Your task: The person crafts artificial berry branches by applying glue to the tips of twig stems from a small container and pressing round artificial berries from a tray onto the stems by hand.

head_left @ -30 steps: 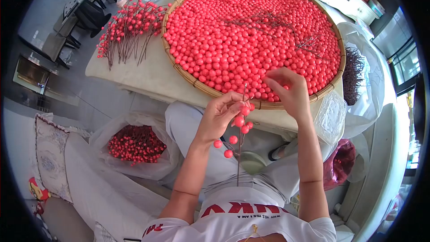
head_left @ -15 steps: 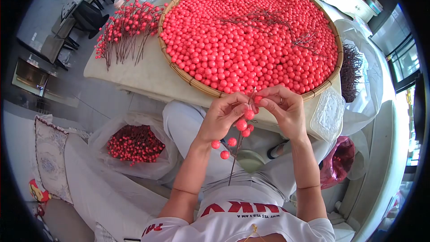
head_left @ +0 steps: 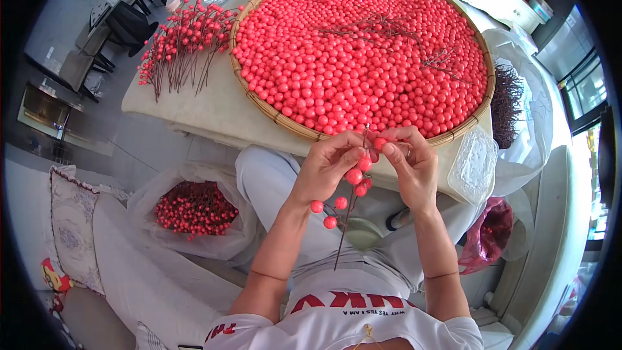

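My left hand (head_left: pixel 327 165) pinches a thin brown branch (head_left: pixel 345 227) near its upper end. Several red berries hang from the branch, below and beside the fingers. Close by on the right, my right hand (head_left: pixel 413 167) holds a red berry (head_left: pixel 380 144) between thumb and fingers, against a twig at the branch's top. Both hands are in front of the near rim of a round woven tray (head_left: pixel 280 118) heaped with red berries (head_left: pixel 350 58). Some bare dark twigs (head_left: pixel 440 58) lie on the berries.
A bundle of berry branches (head_left: pixel 188 39) lies on the table (head_left: pixel 194 111) at left. Below it a plastic bag (head_left: pixel 146 204) holds more of them. Dark twigs (head_left: pixel 506 107) fill a clear bag at right, above a red bag (head_left: pixel 489 236). A green bowl (head_left: pixel 363 234) is low between the legs.
My right hand has come from the tray's near edge to the branch and now has a berry at a twig. The branch has tilted slightly.
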Demonstrator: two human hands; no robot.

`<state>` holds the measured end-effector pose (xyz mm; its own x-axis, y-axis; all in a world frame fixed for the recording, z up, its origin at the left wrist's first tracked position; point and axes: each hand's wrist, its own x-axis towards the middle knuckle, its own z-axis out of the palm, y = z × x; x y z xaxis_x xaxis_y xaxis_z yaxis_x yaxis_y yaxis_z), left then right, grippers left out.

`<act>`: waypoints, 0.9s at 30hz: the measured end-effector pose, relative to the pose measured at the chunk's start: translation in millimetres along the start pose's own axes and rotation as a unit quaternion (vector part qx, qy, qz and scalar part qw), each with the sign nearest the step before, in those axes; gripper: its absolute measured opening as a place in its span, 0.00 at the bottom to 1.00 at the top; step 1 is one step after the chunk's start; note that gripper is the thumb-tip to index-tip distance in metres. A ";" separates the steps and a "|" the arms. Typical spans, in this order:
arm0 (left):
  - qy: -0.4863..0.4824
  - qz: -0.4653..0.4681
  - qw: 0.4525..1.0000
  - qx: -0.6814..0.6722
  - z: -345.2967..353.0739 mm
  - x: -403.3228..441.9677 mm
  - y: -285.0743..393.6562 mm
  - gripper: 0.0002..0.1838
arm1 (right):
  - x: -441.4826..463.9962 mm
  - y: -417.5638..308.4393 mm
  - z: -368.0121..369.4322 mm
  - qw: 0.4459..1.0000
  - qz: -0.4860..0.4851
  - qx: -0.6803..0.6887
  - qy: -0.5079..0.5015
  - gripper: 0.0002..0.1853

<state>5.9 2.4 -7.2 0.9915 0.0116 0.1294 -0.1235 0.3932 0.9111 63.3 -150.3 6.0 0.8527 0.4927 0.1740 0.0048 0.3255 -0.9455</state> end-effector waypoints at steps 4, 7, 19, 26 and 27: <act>0.006 -0.001 1.000 0.000 2.0 1.2 1.8 0.05 | -0.5 0.6 2.3 1.000 -0.004 -0.012 0.008 0.07; 0.014 -0.009 1.000 0.014 0.0 1.2 -0.4 0.04 | -1.4 1.5 8.5 1.000 -0.015 -0.015 0.023 0.07; 0.077 -0.002 0.997 0.027 -10.0 -4.0 0.4 0.03 | 22.2 6.4 -8.0 0.993 -0.031 -0.105 0.047 0.06; 0.122 0.001 0.992 0.036 -16.9 -6.2 6.6 0.07 | 74.4 25.5 -25.2 0.848 -0.076 -0.524 -0.022 0.05; 0.131 0.006 0.991 0.030 -14.1 -4.5 7.8 0.07 | 80.1 30.6 -21.9 0.815 -0.115 -0.567 -0.035 0.04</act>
<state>1.1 18.4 -6.1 0.9655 0.2573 0.0408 -0.1293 0.3370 0.9326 143.2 -118.6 -15.0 0.7286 0.5823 0.3607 0.6747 -0.5194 -0.5244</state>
